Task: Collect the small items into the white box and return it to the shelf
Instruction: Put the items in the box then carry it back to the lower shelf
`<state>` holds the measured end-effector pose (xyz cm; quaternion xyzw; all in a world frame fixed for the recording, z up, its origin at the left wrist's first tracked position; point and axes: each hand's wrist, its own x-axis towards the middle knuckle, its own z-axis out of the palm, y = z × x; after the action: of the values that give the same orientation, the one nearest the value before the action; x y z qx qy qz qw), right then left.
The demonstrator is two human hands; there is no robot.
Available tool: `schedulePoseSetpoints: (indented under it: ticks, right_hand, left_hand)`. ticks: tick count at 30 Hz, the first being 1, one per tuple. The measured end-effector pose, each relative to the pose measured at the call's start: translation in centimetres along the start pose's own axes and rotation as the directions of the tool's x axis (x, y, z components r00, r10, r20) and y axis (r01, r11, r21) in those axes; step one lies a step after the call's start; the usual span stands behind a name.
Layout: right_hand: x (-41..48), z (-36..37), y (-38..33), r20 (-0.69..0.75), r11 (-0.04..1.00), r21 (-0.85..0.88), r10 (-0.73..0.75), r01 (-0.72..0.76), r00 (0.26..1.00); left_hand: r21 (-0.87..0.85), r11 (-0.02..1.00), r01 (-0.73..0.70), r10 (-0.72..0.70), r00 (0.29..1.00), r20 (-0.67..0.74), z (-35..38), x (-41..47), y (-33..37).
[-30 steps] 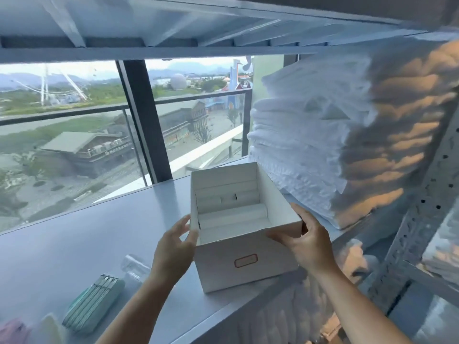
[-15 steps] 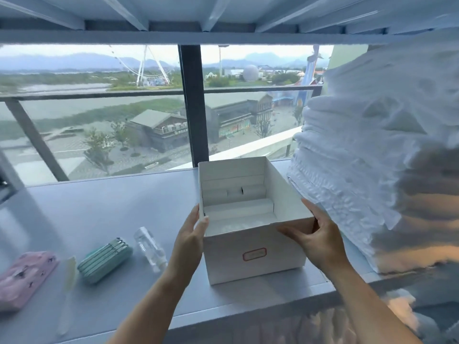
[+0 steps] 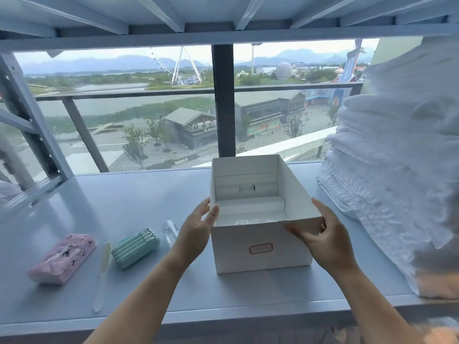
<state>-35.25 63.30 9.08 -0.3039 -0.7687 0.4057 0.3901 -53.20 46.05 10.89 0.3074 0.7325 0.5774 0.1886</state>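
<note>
Grey shelf [image 3: 124, 199] by the window, left hand [image 3: 196, 232] and right hand [image 3: 325, 242] each have a grip clamped on the white box [image 3: 260, 254] walls. Squeeze harder and that cardboard probably buckles.

Head-worn wide-angle view looks forward and down, close over the shelf [image 3: 124, 207], toward the window [image 3: 149, 120].

A box [image 3: 263, 254] is sitting on a shelf [image 3: 124, 207], near its front edge. A left hand [image 3: 196, 234] is holding the box's left wall, and a right hand [image 3: 325, 239] is holding its near right corner. Left of the box, running outward, a small bottle [image 3: 170, 229], a case [image 3: 135, 247], a utensil [image 3: 104, 266] and a soft packet [image 3: 63, 258] are lying. A stack of towels [image 3: 397, 170] is standing to the right. A window [image 3: 149, 120] is standing behind.
</note>
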Motion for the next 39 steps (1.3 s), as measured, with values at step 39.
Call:
schedulePoseSetpoints:
  ticks: [39]
  right_hand:
    - [-6.3, 27.3, -8.3, 0.034, 0.941, -0.316, 0.135, -0.118, 0.990]
  left_hand:
    - [0.577, 0.772, -0.268, 0.078, 0.940, 0.333, -19.8, 4.4, -15.2]
